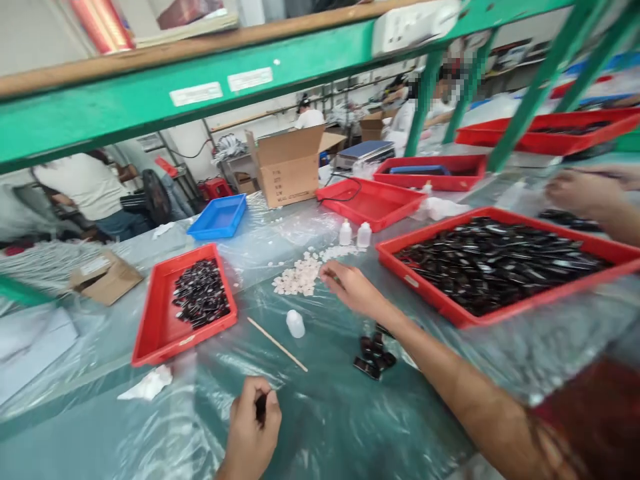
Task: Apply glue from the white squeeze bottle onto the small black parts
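Observation:
My left hand (253, 427) is closed around a small black plastic piece (261, 408), mostly hidden by the fingers, low over the green sheeting. My right hand (353, 287) reaches to the right edge of a heap of small white pieces (299, 277). Its fingers are curled together there, and whatever is between them is too small to make out. Several glossy black pieces (374, 355) lie loose below my right forearm. Between my hands are a small white bottle (295, 325) and a thin wooden stick (277, 344).
A red tray (145, 333) of small black parts stands left; a larger red tray (450, 313) full of black pieces is right. Behind are two small bottles (364, 235), a blue tray (215, 220) and a carton (290, 173). Another person's hand (580, 193) is at far right.

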Demonstrator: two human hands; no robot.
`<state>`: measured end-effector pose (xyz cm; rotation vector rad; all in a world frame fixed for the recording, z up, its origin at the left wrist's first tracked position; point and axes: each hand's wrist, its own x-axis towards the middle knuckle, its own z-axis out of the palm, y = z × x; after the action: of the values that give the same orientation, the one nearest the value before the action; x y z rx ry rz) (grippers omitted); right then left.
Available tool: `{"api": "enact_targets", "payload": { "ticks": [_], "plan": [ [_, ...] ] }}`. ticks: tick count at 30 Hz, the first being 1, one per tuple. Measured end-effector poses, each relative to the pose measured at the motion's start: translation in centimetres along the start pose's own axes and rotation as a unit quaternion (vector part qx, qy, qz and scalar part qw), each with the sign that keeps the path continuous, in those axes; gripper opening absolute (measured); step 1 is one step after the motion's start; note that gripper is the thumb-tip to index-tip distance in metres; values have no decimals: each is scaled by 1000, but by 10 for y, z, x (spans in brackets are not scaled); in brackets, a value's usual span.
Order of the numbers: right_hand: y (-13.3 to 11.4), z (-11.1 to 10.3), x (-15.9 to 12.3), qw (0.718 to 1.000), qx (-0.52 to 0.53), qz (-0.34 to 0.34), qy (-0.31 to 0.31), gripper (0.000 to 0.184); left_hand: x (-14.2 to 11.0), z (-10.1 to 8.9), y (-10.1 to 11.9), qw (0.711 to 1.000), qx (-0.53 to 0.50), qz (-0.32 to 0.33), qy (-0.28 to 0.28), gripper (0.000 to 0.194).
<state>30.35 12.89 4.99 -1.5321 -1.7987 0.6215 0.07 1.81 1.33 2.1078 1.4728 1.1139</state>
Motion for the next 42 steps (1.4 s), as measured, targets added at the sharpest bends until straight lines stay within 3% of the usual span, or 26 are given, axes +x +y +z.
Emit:
{"api": "enact_targets", "payload": {
  "ticks": [4,7,9,14,18,22,31,42],
  "plan": [
    [-38,28,-37,971,181,-100,-118,24,-9,-10,-9,1000,-2,-2,-28,13],
    [-55,49,-64,915,347,-91,-183,28,-13,-12,-8,999,-4,-11,-49,10],
    [-61,62,-76,891,390,-63,-221,29,-14,-13,-5,998,-11,-14,-59,7],
    [-65,82,-87,879,380,-54,-281,30,-13,-18,4,995,-34,3,-90,6],
    [-64,83,-86,884,353,-105,-288,29,-12,-20,6,993,-23,1,-114,8],
    [-61,84,-86,874,357,-104,-313,29,-16,-18,2,991,-24,1,-130,8],
    [-54,85,-78,822,395,24,-409,51,-22,-15,2,985,-76,-74,-138,12],
    [-46,96,-74,799,435,38,-413,46,-23,-7,-7,969,-151,-114,-157,12]
  ]
}}
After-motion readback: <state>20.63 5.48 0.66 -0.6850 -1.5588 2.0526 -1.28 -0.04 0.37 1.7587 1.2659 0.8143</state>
